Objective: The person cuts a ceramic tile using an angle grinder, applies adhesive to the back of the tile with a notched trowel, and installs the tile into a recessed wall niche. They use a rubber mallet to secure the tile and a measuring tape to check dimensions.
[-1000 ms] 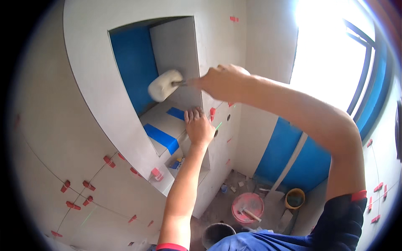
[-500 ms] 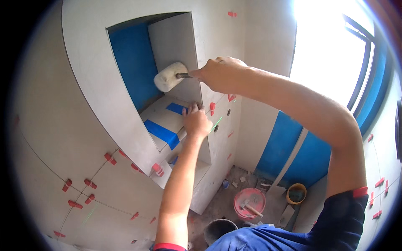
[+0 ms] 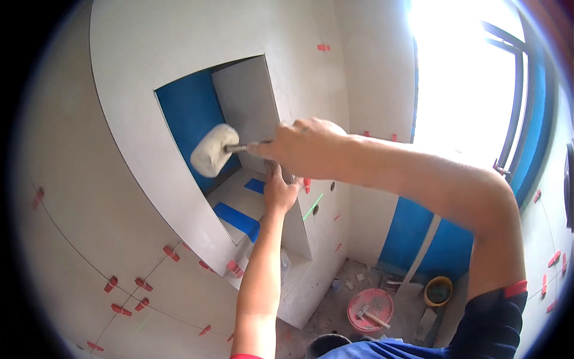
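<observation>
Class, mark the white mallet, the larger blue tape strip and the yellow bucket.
White mallet (image 3: 214,151), head view: side of its head.
Larger blue tape strip (image 3: 237,219), head view: its middle.
Yellow bucket (image 3: 439,280), head view: inner wall.

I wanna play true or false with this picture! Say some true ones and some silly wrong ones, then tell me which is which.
1. The right hand holds a mallet. True.
2. The mallet's head is bright green. False: it is whitish.
3. Blue tape strips lie inside the wall niche. True.
4. The window is on the picture's left. False: the window is on the right.
5. A pink bucket is on the floor. True.
6. The left hand is in that bucket. False: the left hand is up at the niche.
</observation>
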Motion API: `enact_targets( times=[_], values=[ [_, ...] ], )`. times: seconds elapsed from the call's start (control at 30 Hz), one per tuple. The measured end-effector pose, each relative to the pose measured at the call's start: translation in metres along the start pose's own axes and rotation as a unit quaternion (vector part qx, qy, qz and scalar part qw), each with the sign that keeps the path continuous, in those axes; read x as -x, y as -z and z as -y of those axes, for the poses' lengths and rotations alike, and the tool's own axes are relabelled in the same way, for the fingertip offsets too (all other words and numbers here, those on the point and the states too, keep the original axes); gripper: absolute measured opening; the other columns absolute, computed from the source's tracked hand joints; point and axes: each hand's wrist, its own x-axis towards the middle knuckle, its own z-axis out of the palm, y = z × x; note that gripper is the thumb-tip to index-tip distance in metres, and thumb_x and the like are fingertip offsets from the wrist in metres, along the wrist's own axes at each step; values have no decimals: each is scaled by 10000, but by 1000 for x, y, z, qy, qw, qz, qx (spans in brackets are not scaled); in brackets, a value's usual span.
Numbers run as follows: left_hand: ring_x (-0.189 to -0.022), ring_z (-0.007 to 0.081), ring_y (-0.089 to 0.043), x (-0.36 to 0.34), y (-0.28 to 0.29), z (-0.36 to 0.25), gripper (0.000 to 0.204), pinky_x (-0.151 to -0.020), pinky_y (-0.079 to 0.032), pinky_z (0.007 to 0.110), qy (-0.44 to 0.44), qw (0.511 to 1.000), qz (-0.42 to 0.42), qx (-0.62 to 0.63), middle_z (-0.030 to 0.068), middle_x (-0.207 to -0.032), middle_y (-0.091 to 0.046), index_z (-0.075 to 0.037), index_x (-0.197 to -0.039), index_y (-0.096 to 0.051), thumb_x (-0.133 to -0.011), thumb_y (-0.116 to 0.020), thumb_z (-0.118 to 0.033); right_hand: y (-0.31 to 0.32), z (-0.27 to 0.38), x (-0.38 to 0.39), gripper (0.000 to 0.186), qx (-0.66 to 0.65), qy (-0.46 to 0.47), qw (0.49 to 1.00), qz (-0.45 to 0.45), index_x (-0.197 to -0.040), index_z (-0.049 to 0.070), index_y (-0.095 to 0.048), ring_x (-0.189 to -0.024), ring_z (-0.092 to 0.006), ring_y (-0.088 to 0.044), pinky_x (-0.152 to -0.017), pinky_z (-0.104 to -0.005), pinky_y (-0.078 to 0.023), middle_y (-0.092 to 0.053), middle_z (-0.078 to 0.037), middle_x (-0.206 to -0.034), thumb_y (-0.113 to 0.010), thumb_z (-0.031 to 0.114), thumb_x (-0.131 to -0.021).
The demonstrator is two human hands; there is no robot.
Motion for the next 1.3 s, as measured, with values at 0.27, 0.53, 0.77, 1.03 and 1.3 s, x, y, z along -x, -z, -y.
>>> enact_targets(
  times=[0.27, 0.53, 0.77, 1.03, 1.3],
  values=[
    [-1468, 404, -247, -3, 9, -4, 911, -1189, -275, 404, -25, 999, -5, 34, 313, -1556, -265, 75, -1512, -249, -833, -738, -285, -37, -13, -29, 642, -14, -30, 999, -25, -1490, 254, -431, -717, -273, -732, -613, -360, -613, -697, -152, -831, -637, 88, -905],
    [-1457, 420, -263, 3, 10, 4, 927, -1189, -272, 400, 4, 999, 28, 27, 315, -1554, -267, 62, -1520, -239, -820, -747, -270, -38, -12, -31, 590, -47, -48, 998, -7, -1491, 245, -415, -746, -287, -738, -649, -383, -616, -721, -164, -855, -596, 114, -945],
    [-1439, 423, -300, 1, 12, 1, 912, -1179, -289, 402, -12, 1000, 14, 21, 325, -1545, -278, 77, -1513, -241, -814, -725, -252, -37, -17, -32, 534, -31, -95, 995, 22, -1406, 134, -489, -942, -304, -716, -759, -409, -596, -719, -134, -990, -632, 97, -892],
    [-1409, 450, -336, 6, 10, 2, 880, -1171, -303, 412, 22, 999, 25, -8, 353, -1525, -286, 102, -1504, -219, -824, -681, -212, -76, -34, 71, 372, -272, -170, 934, -158, -1313, 113, -587, -760, -314, -674, -698, -423, -542, -678, -155, -845, -570, 104, -941],
    [-1357, 458, -414, 16, -14, -13, 842, -1129, -365, 428, -25, 990, -20, -134, 338, -1498, -344, 86, -1466, -323, -842, -725, -311, -359, 137, 355, 309, -564, -411, 717, -18, -790, 22, -619, -656, -231, -611, -636, -381, -495, -613, -130, -700, -753, 299, -809]
  ],
)
